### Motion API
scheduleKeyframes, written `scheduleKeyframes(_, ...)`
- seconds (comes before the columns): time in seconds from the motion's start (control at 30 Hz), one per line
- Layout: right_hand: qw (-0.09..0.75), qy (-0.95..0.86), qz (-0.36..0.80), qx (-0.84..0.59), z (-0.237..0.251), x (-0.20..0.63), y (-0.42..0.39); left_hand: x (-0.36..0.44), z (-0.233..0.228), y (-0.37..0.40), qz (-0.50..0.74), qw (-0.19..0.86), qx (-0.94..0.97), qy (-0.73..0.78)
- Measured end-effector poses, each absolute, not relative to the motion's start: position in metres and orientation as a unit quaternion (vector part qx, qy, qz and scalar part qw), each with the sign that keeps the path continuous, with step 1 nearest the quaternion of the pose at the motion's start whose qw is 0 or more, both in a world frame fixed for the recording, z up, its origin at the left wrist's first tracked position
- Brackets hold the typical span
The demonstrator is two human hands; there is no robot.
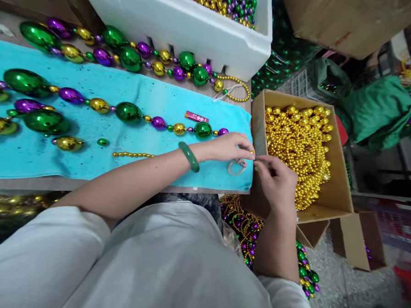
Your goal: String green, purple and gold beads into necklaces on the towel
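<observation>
My left hand point(231, 147), with a green bangle above its wrist, pinches the right end of a bead string point(128, 113). Large green, purple and gold beads make up this string, running left across a turquoise cloth point(153, 91). A small gold bead shows at the left fingertips. Close against them, my right hand point(278, 178) has thumb and fingers pressed together; what they grip is too small to make out. Below the left hand lies a pale loop point(237, 166). A short gold bead strand point(133, 155) and a loose green bead point(103, 142) rest on the cloth.
A cardboard box point(340, 179) of gold bead strands stands right of the table. Behind the cloth are a finished-looking bead necklace point(130, 58) and a white foam box point(184, 24) of mixed beads. A pink-red packet point(196, 116) lies on the cloth. More beads hang below the table edge.
</observation>
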State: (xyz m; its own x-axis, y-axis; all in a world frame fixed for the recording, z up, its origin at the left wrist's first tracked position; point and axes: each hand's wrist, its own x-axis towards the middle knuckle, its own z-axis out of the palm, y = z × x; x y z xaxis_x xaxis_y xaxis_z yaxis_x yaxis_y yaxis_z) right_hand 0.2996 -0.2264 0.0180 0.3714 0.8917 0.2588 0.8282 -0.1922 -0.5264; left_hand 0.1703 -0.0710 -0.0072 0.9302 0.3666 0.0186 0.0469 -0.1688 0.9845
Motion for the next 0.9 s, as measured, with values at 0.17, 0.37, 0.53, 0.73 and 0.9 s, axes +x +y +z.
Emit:
scheduleKeyframes(0.17, 0.451, -0.505, -0.018, -0.736, 0.036, 0.300, -0.227, 0.167, 0.021, -0.074, 0.148, 0.709, 0.680, 0.116)
scheduleKeyframes(0.37, 0.521, -0.480, -0.063, -0.703, 0.051, 0.296, -0.216, 0.162, 0.034, -0.071, 0.116, 0.742, 0.651, 0.109)
scheduleKeyframes(0.53, 0.600, -0.413, -0.124, -0.674, 0.052, 0.305, -0.214, 0.144, 0.022, -0.059, 0.086, 0.665, 0.727, 0.151)
scheduleKeyframes(0.73, 0.696, -0.380, -0.163, -0.587, 0.053, 0.343, -0.224, 0.108, -0.021, -0.049, 0.056, 0.619, 0.750, 0.226)
scheduleKeyframes(0.9, 0.705, -0.314, -0.157, -0.616, 0.039, 0.365, -0.220, 0.088, -0.040, -0.048, 0.025, 0.642, 0.727, 0.242)
